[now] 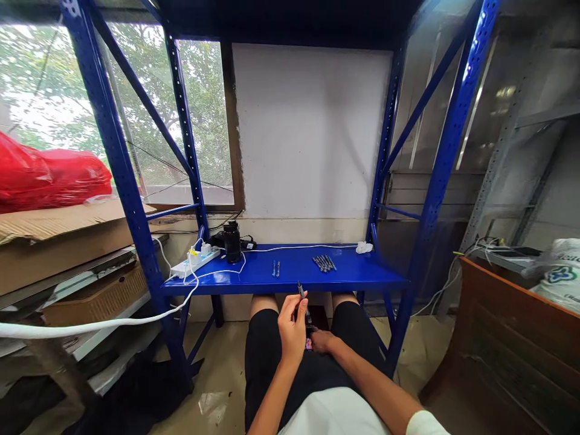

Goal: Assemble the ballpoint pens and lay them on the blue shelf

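Observation:
My left hand is closed around a dark pen, held upright in front of the shelf's front edge with its tip pointing up. Just below it, over my lap, my right hand is curled near the pen's lower end. A small dark item with a pink patch shows by its fingers; what it is cannot be made out. On the blue shelf lie two pens side by side, and farther right several dark pens in a row.
A black camera lens stands at the shelf's back left, beside a white power strip. A white cable crosses the left side. A white plug lies at the back right. Blue posts frame the shelf; a brown chair is at right.

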`<move>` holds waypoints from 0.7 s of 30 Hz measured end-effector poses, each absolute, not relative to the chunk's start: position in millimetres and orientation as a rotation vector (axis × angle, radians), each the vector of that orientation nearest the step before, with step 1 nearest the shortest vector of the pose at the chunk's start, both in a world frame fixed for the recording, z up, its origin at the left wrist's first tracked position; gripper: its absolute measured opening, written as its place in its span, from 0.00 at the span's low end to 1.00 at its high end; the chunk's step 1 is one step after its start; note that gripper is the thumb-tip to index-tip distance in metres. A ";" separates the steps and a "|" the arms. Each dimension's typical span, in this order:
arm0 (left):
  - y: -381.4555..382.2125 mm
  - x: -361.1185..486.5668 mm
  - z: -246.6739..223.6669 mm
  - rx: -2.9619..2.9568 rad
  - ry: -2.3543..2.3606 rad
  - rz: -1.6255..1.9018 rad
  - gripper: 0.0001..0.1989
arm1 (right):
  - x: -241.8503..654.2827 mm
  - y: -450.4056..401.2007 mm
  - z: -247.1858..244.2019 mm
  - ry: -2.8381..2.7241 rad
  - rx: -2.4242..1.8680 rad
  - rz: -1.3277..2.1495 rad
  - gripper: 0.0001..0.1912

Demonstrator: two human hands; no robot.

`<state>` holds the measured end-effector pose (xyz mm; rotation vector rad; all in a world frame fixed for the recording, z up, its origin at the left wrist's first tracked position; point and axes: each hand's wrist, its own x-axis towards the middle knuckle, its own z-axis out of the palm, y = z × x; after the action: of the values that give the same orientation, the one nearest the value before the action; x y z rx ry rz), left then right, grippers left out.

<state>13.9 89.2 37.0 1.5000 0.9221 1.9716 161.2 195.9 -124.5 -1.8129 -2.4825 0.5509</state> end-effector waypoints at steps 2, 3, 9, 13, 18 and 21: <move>89.9 16.2 36.0 1.417 0.892 1.946 0.17 | 165.5 194.8 -119.9 -2.409 -1.810 0.562 0.12; 91.5 17.5 34.1 1.361 0.882 1.930 0.18 | 168.0 194.1 -116.7 -2.364 -1.796 0.560 0.11; 109.4 23.9 7.4 1.093 0.846 1.793 0.23 | 180.7 183.4 -91.8 -2.046 -1.548 0.565 0.11; 121.6 24.3 -15.1 1.025 0.822 1.745 0.25 | 181.2 164.9 -80.7 -1.887 -1.329 0.659 0.19; 134.4 22.7 -33.2 1.040 0.871 1.717 0.26 | 178.0 145.1 -74.6 -1.675 -0.965 0.843 0.23; 139.6 20.1 -39.5 1.025 0.880 1.713 0.26 | 173.8 143.0 -72.7 -1.593 -0.940 1.021 0.25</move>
<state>20.1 139.6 -39.5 1.0246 0.8803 1.7133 173.8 143.0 -72.7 -0.9398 -1.5927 1.0214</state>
